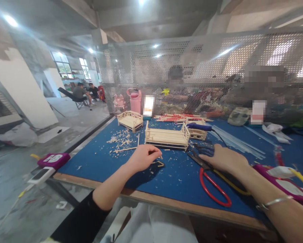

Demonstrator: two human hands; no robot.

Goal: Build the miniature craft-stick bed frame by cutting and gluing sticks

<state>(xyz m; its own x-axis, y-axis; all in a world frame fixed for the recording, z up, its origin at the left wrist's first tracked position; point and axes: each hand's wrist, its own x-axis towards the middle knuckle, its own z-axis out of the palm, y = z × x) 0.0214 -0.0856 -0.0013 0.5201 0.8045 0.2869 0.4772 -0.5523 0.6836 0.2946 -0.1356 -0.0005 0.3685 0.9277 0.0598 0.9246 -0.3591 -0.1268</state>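
My left hand (144, 158) is closed in a pinch above the blue work surface, with the end of a short bamboo stick (161, 157) showing at its fingertips. Just below it lie small cut pieces (160, 164). My right hand (224, 158) is closed around dark blue-handled pliers (204, 149), partly hidden by the fingers. Beneath that hand rest scissors (201, 161) with a red loop handle; their blades point to the far left. A miniature bed frame of sticks (166, 136) stands beyond both hands, a second miniature bed (130, 120) farther left.
Behind the bed stands another stick frame (198, 133), with a blue-handled glue gun (199, 127) against it. Red-tipped sticks (178, 117) and clear glue sticks (239, 141) lie farther back. Wood scraps (123, 140) litter the left. Purple devices sit at both sides. A perforated screen (204, 67) rises behind.
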